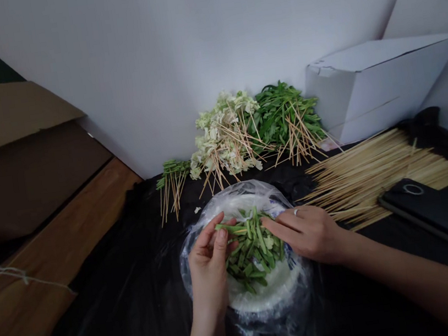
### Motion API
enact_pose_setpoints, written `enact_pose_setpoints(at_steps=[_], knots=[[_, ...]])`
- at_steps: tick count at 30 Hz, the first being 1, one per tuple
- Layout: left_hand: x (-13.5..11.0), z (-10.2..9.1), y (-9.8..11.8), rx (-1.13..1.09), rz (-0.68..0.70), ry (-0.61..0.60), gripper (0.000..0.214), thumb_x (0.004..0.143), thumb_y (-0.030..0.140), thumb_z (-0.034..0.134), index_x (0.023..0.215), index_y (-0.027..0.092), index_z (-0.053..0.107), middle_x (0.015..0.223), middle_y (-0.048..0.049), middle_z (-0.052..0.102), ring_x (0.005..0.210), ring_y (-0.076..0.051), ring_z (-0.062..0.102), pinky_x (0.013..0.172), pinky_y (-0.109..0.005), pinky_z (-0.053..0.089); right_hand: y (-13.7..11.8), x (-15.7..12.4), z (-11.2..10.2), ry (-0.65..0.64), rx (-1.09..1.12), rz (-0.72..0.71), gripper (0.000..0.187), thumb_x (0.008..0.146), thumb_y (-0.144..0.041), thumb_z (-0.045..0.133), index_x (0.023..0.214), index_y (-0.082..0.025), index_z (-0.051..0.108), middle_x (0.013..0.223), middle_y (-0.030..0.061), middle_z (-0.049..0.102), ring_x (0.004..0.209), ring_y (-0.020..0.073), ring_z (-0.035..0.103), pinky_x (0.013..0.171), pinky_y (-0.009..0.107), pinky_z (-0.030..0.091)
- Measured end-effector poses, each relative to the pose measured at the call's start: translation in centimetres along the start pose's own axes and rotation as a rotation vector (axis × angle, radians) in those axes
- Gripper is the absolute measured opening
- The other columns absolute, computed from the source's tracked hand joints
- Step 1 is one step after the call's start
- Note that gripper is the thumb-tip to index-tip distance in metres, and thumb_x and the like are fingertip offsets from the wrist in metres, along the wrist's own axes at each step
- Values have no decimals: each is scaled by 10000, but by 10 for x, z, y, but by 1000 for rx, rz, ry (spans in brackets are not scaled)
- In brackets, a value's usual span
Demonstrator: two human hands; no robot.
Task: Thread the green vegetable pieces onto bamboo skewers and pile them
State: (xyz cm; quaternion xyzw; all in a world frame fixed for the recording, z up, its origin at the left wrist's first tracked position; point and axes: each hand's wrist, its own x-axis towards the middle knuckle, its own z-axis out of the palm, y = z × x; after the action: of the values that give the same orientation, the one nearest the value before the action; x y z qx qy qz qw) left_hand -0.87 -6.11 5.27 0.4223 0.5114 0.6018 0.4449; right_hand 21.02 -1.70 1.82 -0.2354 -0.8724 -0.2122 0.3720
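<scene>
Over a bowl [263, 300] lined with clear plastic, my left hand [209, 259] pinches a cut green bean piece [229, 227] between thumb and fingers. Opposite it, my right hand [310, 233], a ring on one finger, is closed at the end of a thin bamboo skewer [240, 231]. Several bean pieces stand crosswise on this stick between the two hands. The right fingertips are partly hidden. Many loose cut green beans [248, 267] lie in the bowl beneath.
Behind the bowl lie skewered green beans [176, 167], skewered pale cauliflower-like pieces [222, 129] and skewered leafy greens [282, 107]. Bare skewers [378, 168] spread at right beside a dark phone [443, 215]. A white box [395, 82] stands against the wall. Black plastic sheeting [141, 291] covers the work surface.
</scene>
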Motion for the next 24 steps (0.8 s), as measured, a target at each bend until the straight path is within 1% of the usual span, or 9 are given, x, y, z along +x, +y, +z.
enact_pose_setpoints(at_steps=[3,5,9,13,19,24], knots=[[-4,-2,6,-29,-7,-97,447,813,298,732,1248,236,648,1203,-90,713,1029,-205,688,830,-271,570,0,-1,0,-6,-9,8,321,918,-103,472,1215,-69,589,761,38,614,619,154,493,560,320,343],[-5,-3,8,-21,-15,-130,485,796,265,747,1267,235,637,1219,-98,707,1056,-220,681,856,-287,564,0,0,0,1,-11,8,324,910,-92,472,1210,-72,595,755,36,612,613,151,487,561,318,338],[-2,-4,4,-20,-51,-97,439,788,280,756,1216,223,674,1130,-94,745,991,-204,703,840,-276,560,-1,3,-2,34,-4,10,314,900,-72,465,1177,-70,612,746,41,622,615,151,487,570,317,344],[1,-5,-1,-65,-69,-71,374,765,286,783,1127,219,719,1031,-71,771,952,-180,708,839,-248,546,-1,3,-2,38,4,16,311,909,-81,455,1180,-73,607,754,39,625,614,153,485,563,317,348],[1,-6,-1,-154,-96,-62,313,708,261,829,1010,222,761,976,-38,779,895,-165,713,819,-252,563,1,-1,1,7,-14,14,315,911,-83,461,1196,-75,593,743,29,610,607,150,479,552,319,342],[3,-6,-3,-179,-100,-58,309,726,263,817,1026,217,756,992,-45,782,904,-165,719,858,-269,558,0,0,1,31,0,19,323,901,-65,469,1200,-72,589,760,32,620,615,148,488,552,316,350]])
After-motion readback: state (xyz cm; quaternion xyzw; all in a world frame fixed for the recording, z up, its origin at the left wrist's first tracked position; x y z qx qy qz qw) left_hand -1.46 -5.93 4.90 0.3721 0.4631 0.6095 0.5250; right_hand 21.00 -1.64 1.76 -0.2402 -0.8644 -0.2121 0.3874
